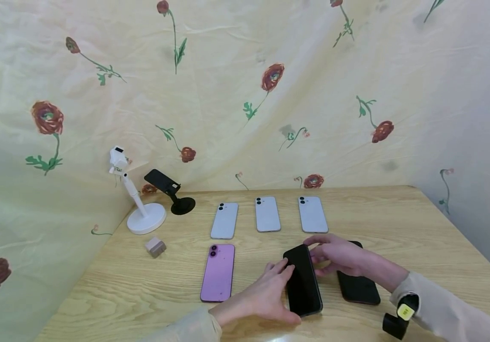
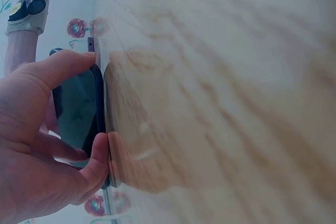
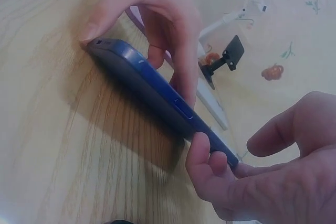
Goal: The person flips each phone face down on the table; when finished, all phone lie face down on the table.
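A smartphone (image 1: 302, 285) with a black screen facing up and a blue frame (image 3: 152, 80) tilts partly off the table, its shadow below it. My left hand (image 1: 268, 294) grips it, the thumb at its near end and the fingers at its left side. At the far right corner my right hand (image 1: 339, 256) holds the edge with curled fingers; its thumb (image 3: 270, 132) stands apart from the phone in the right wrist view. Beneath my right wrist lies another black phone (image 1: 358, 287), partly hidden. A purple phone (image 1: 218, 273) lies back up to the left of the hands.
Behind the hands, three pale phones (image 1: 224, 221) lie in a row, backs up. At the far left stand a white phone stand (image 1: 146, 218) and a black phone stand (image 1: 183, 205). A small greyish block (image 1: 155, 247) sits before them. Flowered cloth (image 1: 228, 118) hangs behind the table.
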The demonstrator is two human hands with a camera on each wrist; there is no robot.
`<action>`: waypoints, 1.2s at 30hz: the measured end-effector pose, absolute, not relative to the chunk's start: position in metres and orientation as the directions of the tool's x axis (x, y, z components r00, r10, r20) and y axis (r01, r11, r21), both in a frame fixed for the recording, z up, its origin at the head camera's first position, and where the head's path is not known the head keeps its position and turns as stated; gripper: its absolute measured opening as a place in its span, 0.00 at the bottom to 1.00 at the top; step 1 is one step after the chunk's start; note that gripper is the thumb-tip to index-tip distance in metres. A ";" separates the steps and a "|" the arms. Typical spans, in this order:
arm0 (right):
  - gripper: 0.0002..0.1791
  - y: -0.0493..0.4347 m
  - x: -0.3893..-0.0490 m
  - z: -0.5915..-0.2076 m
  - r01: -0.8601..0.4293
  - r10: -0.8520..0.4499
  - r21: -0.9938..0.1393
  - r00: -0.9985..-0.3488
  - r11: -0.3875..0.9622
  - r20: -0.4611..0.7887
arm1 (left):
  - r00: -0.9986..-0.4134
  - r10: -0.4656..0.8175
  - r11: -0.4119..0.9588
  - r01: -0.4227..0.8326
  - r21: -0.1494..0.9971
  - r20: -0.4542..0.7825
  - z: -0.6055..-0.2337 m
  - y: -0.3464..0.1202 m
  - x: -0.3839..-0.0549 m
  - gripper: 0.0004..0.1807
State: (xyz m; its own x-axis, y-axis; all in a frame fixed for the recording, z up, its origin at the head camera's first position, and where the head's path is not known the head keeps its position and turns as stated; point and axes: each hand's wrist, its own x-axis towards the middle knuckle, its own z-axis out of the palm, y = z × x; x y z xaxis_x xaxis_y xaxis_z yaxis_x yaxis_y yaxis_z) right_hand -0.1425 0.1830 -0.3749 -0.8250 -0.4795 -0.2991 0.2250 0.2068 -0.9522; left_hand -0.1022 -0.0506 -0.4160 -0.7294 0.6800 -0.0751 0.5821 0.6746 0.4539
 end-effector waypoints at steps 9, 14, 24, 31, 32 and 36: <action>0.28 0.181 -0.142 -0.373 0.214 -0.507 -0.961 -0.817 0.177 -0.275 | -0.712 0.702 0.627 0.605 0.491 -0.018 -0.420 -0.054 -0.103 0.58; 0.28 0.178 -0.142 -0.371 0.215 -0.516 -0.962 -0.812 0.166 -0.271 | -0.706 0.708 0.595 0.610 0.524 0.017 -0.420 -0.056 -0.102 0.64; 0.32 0.173 -0.141 -0.368 0.228 -0.547 -0.968 -0.801 0.100 -0.245 | -0.685 0.728 0.562 0.621 0.546 0.029 -0.419 -0.059 -0.102 0.69; 0.34 0.171 -0.139 -0.368 0.218 -0.563 -0.973 -0.796 0.077 -0.223 | -0.681 0.732 0.550 0.610 0.571 0.024 -0.421 -0.061 -0.104 0.68; 0.33 0.170 -0.139 -0.368 0.218 -0.564 -0.973 -0.795 0.075 -0.222 | -0.684 0.729 0.547 0.603 0.580 0.024 -0.421 -0.061 -0.104 0.68; 0.31 0.170 -0.138 -0.368 0.222 -0.565 -0.973 -0.796 0.065 -0.219 | -0.687 0.726 0.510 0.566 0.647 0.028 -0.420 -0.063 -0.105 0.67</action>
State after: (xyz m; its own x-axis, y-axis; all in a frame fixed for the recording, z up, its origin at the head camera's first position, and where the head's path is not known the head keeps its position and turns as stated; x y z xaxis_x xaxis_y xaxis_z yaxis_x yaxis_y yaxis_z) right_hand -0.1383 0.1697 -0.3677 -0.7956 -0.5648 -0.2191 0.2219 0.0649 -0.9729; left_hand -0.1047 -0.0635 -0.4205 -0.6871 0.7260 0.0283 0.5660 0.5104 0.6473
